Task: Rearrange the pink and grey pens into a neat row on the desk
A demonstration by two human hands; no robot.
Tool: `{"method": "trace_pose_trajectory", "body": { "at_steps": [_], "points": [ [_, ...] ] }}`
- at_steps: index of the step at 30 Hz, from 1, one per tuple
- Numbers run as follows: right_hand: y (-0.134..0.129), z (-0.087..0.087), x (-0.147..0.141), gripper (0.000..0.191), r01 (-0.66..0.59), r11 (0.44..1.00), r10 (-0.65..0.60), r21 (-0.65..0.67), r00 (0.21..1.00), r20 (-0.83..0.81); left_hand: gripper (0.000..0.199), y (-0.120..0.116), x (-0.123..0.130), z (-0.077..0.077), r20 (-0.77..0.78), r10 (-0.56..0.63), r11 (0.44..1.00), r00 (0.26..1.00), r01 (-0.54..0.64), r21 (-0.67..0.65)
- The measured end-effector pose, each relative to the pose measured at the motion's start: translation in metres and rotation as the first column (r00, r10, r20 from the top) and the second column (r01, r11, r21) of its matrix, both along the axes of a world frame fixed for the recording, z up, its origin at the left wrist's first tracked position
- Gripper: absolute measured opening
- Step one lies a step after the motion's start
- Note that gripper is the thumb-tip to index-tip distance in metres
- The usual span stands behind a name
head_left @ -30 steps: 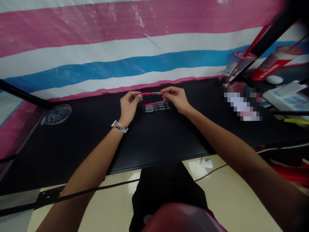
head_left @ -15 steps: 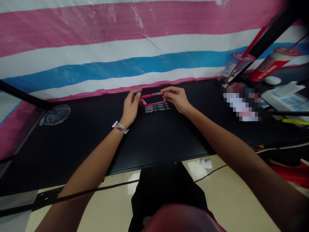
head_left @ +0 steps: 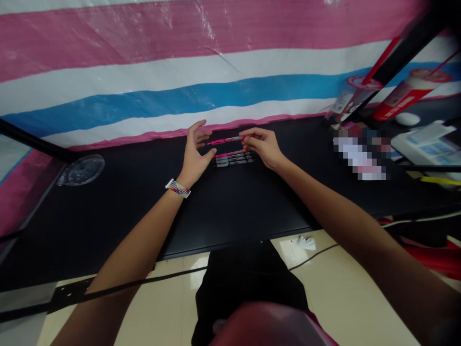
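Observation:
A pink pen (head_left: pixel 225 140) is pinched at its right end by my right hand (head_left: pixel 264 146), held roughly level above the black table (head_left: pixel 237 206). My left hand (head_left: pixel 196 154) is open at the pen's left tip, thumb and fingers spread apart, holding nothing. Just below the held pen, a row of several pens (head_left: pixel 233 159) lies side by side on the table. The one farthest back is pink and the others look grey and black. My left thumb comes close to the left ends of this row; whether it touches cannot be told.
A clear plastic lid (head_left: pixel 82 170) lies at the left. On the right stand a clear cup (head_left: pixel 355 98) with a red straw and a red and white cup (head_left: pixel 406 98), near a white mouse (head_left: pixel 407 119). A striped plastic sheet (head_left: pixel 151 103) hangs behind the table.
My left hand has let go of the pink pen's left end and spread its fingers. My right hand keeps its hold, almost unmoved.

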State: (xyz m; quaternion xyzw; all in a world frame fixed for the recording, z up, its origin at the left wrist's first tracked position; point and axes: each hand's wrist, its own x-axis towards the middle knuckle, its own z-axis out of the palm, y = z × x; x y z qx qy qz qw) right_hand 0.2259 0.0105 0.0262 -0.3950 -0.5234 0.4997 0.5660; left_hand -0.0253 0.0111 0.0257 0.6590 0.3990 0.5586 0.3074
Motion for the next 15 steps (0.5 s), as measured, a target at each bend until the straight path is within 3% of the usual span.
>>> {"method": "trace_pose_trajectory", "body": {
  "at_steps": [4, 7, 11, 15],
  "points": [
    [0.0004, -0.0005, -0.0007, 0.02, 0.005, 1.0, -0.005, -0.017, 1.0, 0.024, 0.04, 0.002, -0.0004, -0.0015, 0.048, 0.012, 0.998, 0.999, -0.009, -0.066],
    [0.0, -0.0006, -0.0023, 0.02, 0.0, 1.0, 0.0, -0.012, 1.0, 0.01, 0.042, 0.0037, -0.0003, -0.0031, 0.047, -0.019, 0.995, 0.999, 0.023, -0.099],
    [0.0, -0.0002, -0.0029, 0.021, 0.009, 1.0, -0.009, -0.015, 1.0, -0.006, 0.069, 0.0033, -0.0001, -0.0022, 0.051, -0.042, 0.997, 0.998, 0.044, -0.056],
    [-0.0003, 0.0, -0.0033, 0.024, 0.019, 1.0, -0.018, -0.013, 1.0, 0.017, 0.044, 0.0038, -0.0009, -0.002, 0.015, -0.012, 0.995, 1.0, 0.014, -0.095]
  ]
}}
